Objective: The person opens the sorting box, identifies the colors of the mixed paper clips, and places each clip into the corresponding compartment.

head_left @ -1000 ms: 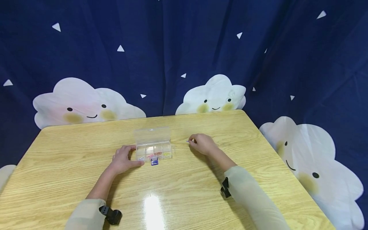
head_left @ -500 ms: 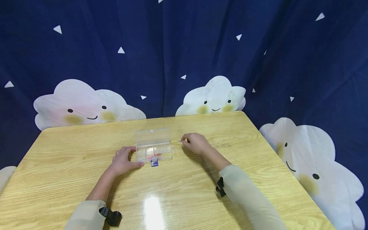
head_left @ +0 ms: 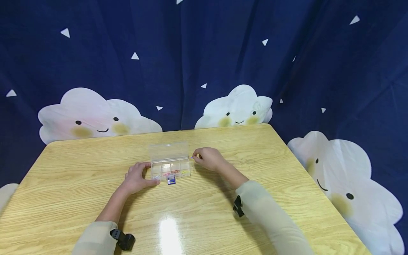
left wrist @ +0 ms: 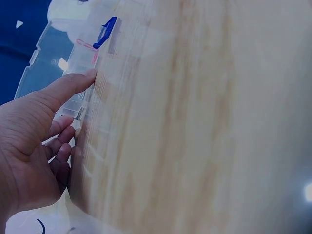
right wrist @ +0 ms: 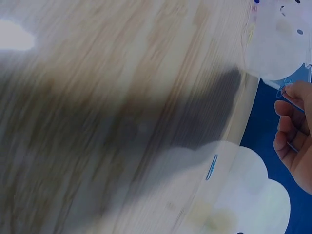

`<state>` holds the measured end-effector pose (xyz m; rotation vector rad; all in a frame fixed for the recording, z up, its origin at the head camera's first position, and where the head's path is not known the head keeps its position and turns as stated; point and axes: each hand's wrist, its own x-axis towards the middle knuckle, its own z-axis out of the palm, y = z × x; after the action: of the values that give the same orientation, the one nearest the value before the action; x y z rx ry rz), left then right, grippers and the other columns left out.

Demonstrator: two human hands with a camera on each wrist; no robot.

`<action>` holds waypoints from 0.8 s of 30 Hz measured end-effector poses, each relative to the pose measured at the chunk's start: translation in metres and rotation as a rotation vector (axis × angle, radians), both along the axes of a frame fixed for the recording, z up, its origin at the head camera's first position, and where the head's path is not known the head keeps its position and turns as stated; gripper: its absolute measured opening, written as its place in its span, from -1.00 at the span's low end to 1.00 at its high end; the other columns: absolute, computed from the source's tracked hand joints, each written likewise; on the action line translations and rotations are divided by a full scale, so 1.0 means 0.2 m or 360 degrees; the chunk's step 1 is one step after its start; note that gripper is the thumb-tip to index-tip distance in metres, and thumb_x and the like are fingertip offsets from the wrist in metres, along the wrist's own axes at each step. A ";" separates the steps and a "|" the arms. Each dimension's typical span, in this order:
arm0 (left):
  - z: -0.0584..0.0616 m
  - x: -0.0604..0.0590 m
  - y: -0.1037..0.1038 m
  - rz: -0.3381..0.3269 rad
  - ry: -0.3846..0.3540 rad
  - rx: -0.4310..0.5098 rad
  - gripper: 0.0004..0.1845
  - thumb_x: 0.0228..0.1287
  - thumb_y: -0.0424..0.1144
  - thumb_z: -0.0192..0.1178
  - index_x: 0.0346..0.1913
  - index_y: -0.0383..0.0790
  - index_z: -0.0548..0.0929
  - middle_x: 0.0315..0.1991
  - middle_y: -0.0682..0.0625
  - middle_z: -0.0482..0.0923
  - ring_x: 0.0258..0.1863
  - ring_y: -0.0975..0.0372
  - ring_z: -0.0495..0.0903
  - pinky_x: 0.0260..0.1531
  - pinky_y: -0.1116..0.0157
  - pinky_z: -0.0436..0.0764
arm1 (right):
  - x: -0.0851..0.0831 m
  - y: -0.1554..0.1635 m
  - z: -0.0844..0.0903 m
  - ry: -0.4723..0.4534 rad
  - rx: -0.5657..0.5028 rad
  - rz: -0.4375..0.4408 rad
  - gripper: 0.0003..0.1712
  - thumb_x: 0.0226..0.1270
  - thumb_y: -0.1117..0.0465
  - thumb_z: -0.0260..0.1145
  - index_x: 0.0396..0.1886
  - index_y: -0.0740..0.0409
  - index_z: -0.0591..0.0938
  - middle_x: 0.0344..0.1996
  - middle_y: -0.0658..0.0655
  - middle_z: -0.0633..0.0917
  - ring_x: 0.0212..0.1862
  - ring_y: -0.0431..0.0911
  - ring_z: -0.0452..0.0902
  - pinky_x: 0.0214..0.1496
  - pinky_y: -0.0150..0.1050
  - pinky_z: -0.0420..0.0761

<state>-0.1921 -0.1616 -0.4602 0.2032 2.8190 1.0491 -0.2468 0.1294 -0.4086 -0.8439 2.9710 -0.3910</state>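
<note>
A clear compartment box [head_left: 170,167] stands mid-table with its lid [head_left: 169,151] raised; small coloured clips lie in its cells. My left hand [head_left: 136,177] holds the box's left end, thumb along the front edge and index finger at the back corner. The left wrist view has my thumb [left wrist: 73,84] on the box [left wrist: 58,63], near a blue clip [left wrist: 105,33] and a pink clip [left wrist: 86,45]. My right hand [head_left: 208,158] hovers at the box's right end, pinching a blue paper clip [right wrist: 282,91] in its fingertips [right wrist: 291,90].
A small blue item [head_left: 171,180] lies on the wooden table [head_left: 197,212] just in front of the box. A second blue paper clip [right wrist: 211,167] shows against a white cloud; what it rests on is unclear. A dark blue cloud-print curtain [head_left: 204,63] hangs behind.
My right hand has moved left across the table with the paper clip, from well right of the box to its right end. The left hand and the box have stayed put.
</note>
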 end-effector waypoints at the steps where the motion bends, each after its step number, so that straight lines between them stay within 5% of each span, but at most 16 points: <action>1: 0.00 0.00 0.00 -0.0001 0.0000 0.0001 -0.12 -0.09 0.12 0.40 0.25 -0.28 0.33 0.24 -0.30 0.26 0.20 -0.18 0.13 0.08 -0.13 0.15 | 0.00 -0.01 0.00 -0.0005 -0.0002 0.0005 -0.76 0.37 0.10 0.13 -0.16 0.03 0.68 -0.55 -0.07 0.63 -0.54 -0.27 0.37 -0.46 -0.37 0.37; 24: 0.01 0.00 0.00 0.0003 -0.0001 0.0009 -0.12 -0.09 0.11 0.41 0.25 -0.30 0.34 0.24 -0.30 0.27 0.20 -0.18 0.14 0.10 -0.13 0.15 | 0.02 -0.16 -0.03 -0.0031 0.0019 0.0020 -0.75 0.37 0.10 0.12 -0.14 0.01 0.68 -0.46 -0.07 0.67 -0.44 -0.27 0.45 -0.37 -0.36 0.44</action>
<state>-0.1913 -0.1613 -0.4579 0.2005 2.8164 1.0579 -0.2434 0.0972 -0.4148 -0.8520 2.9455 -0.3788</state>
